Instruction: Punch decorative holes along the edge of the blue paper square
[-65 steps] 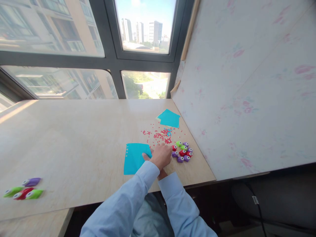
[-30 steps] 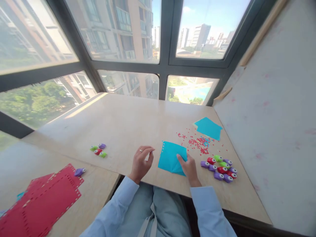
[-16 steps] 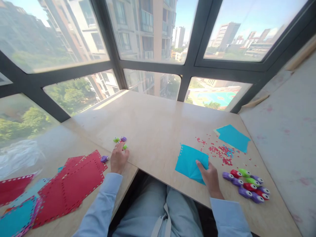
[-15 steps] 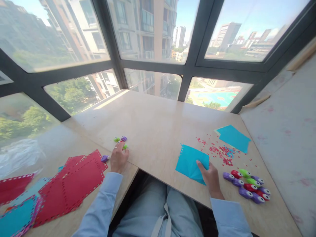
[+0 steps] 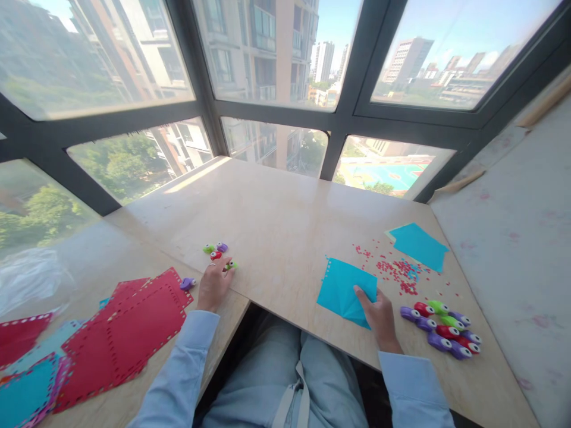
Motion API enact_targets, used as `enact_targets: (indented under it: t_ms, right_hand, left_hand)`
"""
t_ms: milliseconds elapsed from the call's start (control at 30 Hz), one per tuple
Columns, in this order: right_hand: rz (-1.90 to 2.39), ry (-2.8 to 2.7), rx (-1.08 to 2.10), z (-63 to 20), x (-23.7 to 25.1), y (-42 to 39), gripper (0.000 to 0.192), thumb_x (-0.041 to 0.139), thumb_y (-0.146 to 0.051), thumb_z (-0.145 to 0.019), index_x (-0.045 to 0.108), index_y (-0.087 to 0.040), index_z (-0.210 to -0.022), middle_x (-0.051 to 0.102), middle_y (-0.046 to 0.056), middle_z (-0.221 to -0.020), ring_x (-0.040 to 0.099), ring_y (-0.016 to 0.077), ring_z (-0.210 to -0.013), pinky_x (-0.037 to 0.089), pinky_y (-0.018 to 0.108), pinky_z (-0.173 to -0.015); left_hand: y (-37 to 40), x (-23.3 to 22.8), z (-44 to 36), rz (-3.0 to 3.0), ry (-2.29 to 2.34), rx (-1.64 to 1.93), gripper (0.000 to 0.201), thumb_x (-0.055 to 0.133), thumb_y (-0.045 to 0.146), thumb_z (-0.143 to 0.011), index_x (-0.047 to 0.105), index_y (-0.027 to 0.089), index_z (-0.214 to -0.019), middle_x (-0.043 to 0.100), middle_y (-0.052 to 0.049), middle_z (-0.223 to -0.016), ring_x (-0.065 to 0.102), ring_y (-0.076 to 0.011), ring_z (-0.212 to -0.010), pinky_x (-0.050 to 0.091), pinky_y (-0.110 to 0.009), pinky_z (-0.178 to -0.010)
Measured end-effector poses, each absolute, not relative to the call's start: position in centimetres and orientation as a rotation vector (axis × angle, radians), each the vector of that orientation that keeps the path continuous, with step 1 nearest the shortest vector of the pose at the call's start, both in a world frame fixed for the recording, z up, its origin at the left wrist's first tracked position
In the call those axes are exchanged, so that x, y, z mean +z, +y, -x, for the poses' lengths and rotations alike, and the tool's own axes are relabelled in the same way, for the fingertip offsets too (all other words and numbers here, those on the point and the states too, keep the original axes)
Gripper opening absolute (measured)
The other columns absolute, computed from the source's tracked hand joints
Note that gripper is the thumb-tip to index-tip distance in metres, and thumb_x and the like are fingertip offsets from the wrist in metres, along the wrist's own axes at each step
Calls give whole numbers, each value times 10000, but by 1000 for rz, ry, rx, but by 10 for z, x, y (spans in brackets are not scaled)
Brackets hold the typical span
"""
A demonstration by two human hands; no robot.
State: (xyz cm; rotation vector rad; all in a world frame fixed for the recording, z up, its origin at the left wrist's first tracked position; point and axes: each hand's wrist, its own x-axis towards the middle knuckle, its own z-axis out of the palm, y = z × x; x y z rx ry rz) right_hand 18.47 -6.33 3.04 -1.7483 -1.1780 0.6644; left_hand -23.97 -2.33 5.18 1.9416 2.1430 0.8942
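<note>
My left hand [image 5: 216, 286] has its fingers closed round a small green craft hole punch [image 5: 231, 265], low over the table. Just beyond it are a red punch [image 5: 216, 255], another green punch [image 5: 208, 248] and a purple punch [image 5: 222, 246]. Left of the wrist lies one more purple punch [image 5: 187, 283]. Between thumb and fingers, my right hand [image 5: 378, 312] grips the right edge of a blue sheet of paper [image 5: 342, 292]. Creases fan across this sheet, and small holes run along its upper left edge.
Several red, green and purple punches [image 5: 441, 330] cluster at the right. Red paper dots [image 5: 397, 270] are scattered near more blue paper [image 5: 419, 245]. Punched red sheets [image 5: 134, 324] and a clear plastic bag [image 5: 33, 276] lie at the left. Windows border the wooden table [image 5: 276, 220].
My left hand has drawn the green punch slightly right, apart from the red one, which now shows more fully. My right hand and the blue sheet stay nearly still.
</note>
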Motion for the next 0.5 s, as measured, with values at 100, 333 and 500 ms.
enact_targets:
  t_ms: [100, 333, 500]
  right_hand:
    - [1745, -1197, 652, -185, 29, -63, 502, 602, -632, -726, 664, -147, -838, 698, 107, -804, 638, 288, -777, 468, 376, -755]
    - [1717, -1204, 633, -184, 29, -62, 512, 591, -625, -741, 666, -131, -857, 700, 109, -836, 638, 287, -813, 460, 373, -769]
    - [1695, -1202, 636, -181, 32, -63, 490, 580, -611, -764, 661, -131, -823, 693, 100, -791, 627, 264, -747, 460, 347, -716]
  left_hand:
    - [-22, 54, 232, -1985, 2025, 889, 309, 537, 332, -831, 670, 157, -1048, 657, -91, -981, 614, -231, -839, 494, -366, -827]
    - [-13, 53, 183, -2093, 1640, 979, 196, 580, 304, -846, 692, 196, -965, 638, -71, -979, 610, -212, -898, 491, -353, -832]
    - [-10, 49, 132, -2084, 1340, 1053, 135, 621, 266, -860, 676, 204, -967, 662, -56, -984, 616, -193, -926, 496, -327, -845]
